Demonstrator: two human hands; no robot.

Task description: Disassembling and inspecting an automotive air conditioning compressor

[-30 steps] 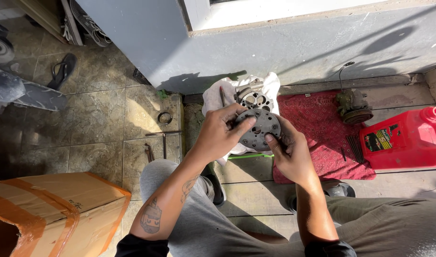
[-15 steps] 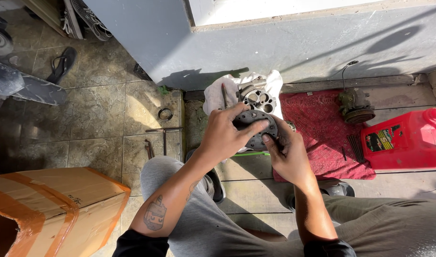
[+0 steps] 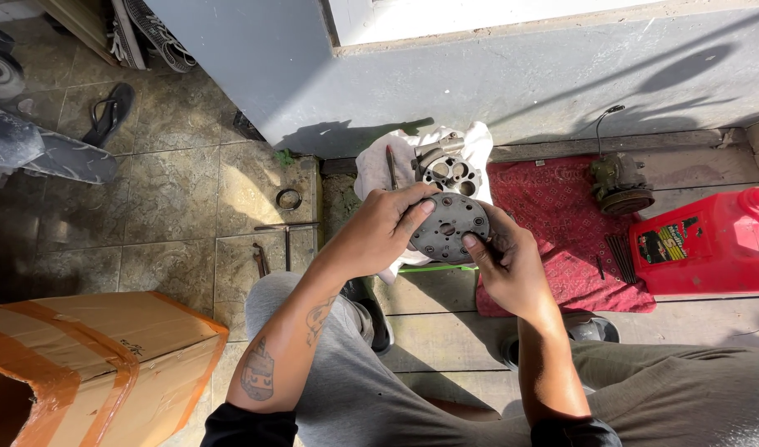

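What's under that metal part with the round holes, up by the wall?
A white cloth lies under the holed part. The floor beneath the cloth is covered; the disc hides the cloth's near end.

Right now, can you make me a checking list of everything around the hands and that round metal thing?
Surface: tiled floor, partly sunlit, beside wooden planks.
Job's things: dark round metal plate with holes, held up between both hands; metal housing on a white cloth.
Clutter: red mat, red jug, small ring, hand tools, cardboard box, sandal.
Grippers: left hand grips the plate's left edge; right hand holds its right side, thumb on its face.
Cables: thin wire rising from a grimy pulley part.
Surroundings: grey wall.
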